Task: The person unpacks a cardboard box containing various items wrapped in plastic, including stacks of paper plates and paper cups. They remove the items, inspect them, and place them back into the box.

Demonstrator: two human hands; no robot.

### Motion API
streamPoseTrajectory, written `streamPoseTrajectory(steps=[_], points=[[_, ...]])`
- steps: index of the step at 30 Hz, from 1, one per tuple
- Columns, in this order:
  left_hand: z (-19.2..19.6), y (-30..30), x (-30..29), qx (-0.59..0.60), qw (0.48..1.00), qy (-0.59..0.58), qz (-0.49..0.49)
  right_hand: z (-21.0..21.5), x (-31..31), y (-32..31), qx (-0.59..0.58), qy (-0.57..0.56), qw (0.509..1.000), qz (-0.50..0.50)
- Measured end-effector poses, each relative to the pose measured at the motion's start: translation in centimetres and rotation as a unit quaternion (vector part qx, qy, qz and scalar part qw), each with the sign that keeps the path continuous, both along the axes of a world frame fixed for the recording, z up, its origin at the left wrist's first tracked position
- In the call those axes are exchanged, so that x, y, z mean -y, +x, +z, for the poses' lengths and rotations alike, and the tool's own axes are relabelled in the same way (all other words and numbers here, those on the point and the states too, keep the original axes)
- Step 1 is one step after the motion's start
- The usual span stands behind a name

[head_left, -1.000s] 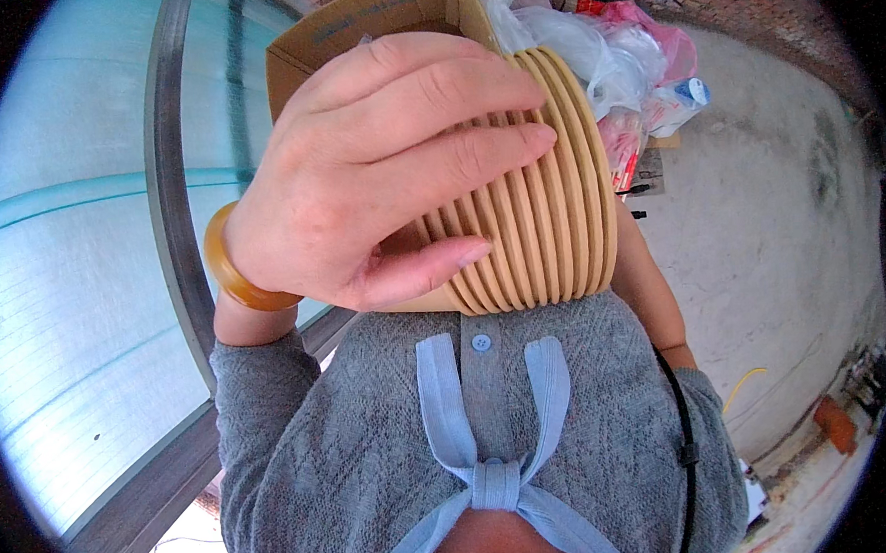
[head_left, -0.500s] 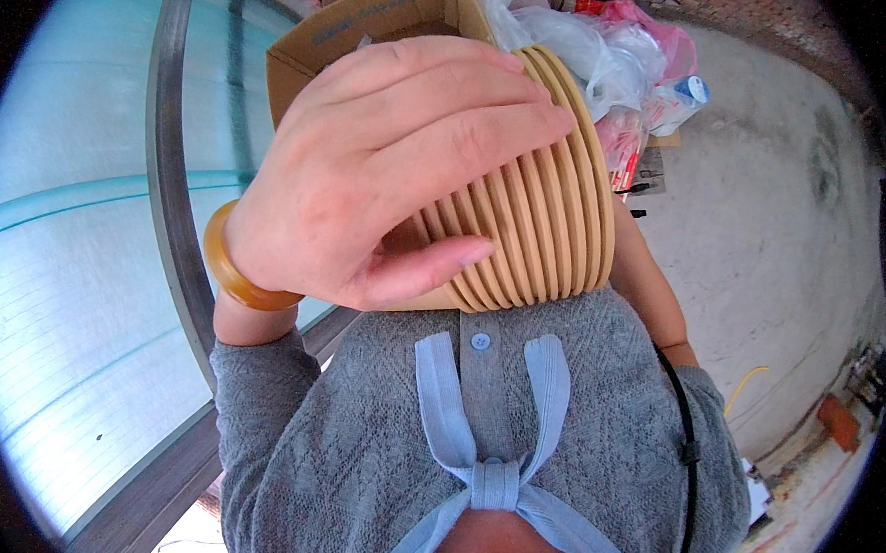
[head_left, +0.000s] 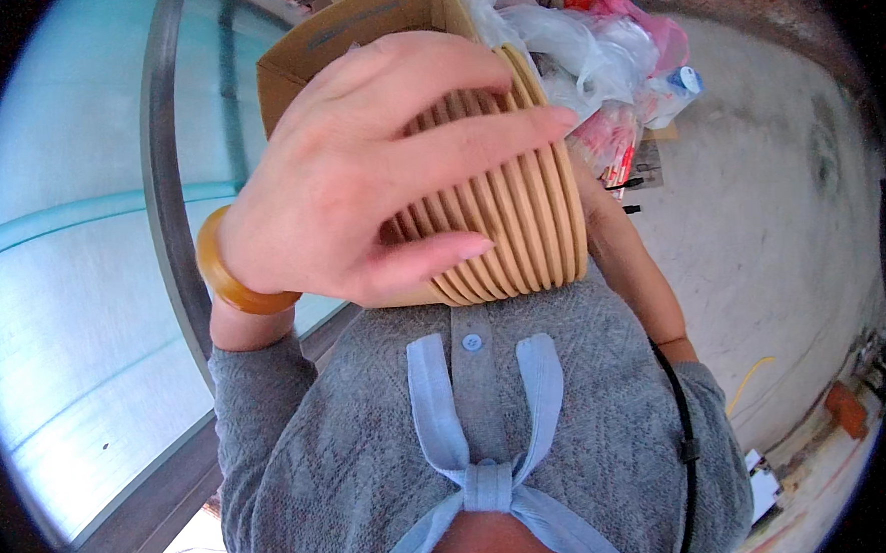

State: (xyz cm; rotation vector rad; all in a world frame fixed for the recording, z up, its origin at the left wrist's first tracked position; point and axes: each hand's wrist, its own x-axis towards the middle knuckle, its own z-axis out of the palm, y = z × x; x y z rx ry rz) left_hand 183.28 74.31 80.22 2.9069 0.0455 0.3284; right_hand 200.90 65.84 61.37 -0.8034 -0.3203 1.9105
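A stack of nested brown paper bowls [head_left: 505, 218] lies on its side in front of my chest, its many rims showing as close ridges. My left hand [head_left: 367, 170], with an amber-coloured bangle [head_left: 227, 273] at the wrist, grips the stack from the left. Its thumb presses on the near side, while the fingers reach across the top, two of them spread apart. My right forearm [head_left: 627, 257] comes up on the right and passes behind the stack. The bowls hide my right hand, so its fingers cannot be seen.
An open cardboard box [head_left: 379, 19] stands just beyond my left hand. Plastic bags [head_left: 591, 48], clear and pink, are heaped at the far right. To the left is a translucent bluish panel [head_left: 73, 296] in a dark frame [head_left: 163, 141]. Concrete floor [head_left: 760, 210] spreads out on the right.
The bowl stack and my left hand have shifted slightly left. Two fingers of my left hand have spread apart, baring more rims between them. More of my right forearm shows.
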Motion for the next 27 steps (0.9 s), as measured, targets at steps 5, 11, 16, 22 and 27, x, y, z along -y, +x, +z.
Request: streamPoseTrajectory(steps=[5, 11, 16, 22, 27], points=[[-1.7, -4.3, -1.9, 0.124, 0.972, -0.06, 0.189, -0.2, 0.3, 1.8, 0.072, -0.027, 0.994, -0.083], [-14.5, -12.7, -2.5, 0.084, 0.853, -0.247, 0.452, -4.6, 1.7, 7.4, 0.103, -0.034, 0.952, -0.287], [-26.1, -11.5, -2.1, 0.053, 0.847, -0.219, 0.481, -3.7, 0.8, 8.4, 0.156, -0.021, 0.938, -0.307], [-27.9, -6.9, -1.1, -0.064, 0.871, -0.356, 0.333, -2.0, 0.3, 6.6, 0.191, -0.041, 0.946, -0.259], [-26.7, -7.3, 0.9, -0.031, 0.848, -0.436, 0.299, -3.5, 1.1, 8.1, 0.208, -0.048, 0.937, -0.278]])
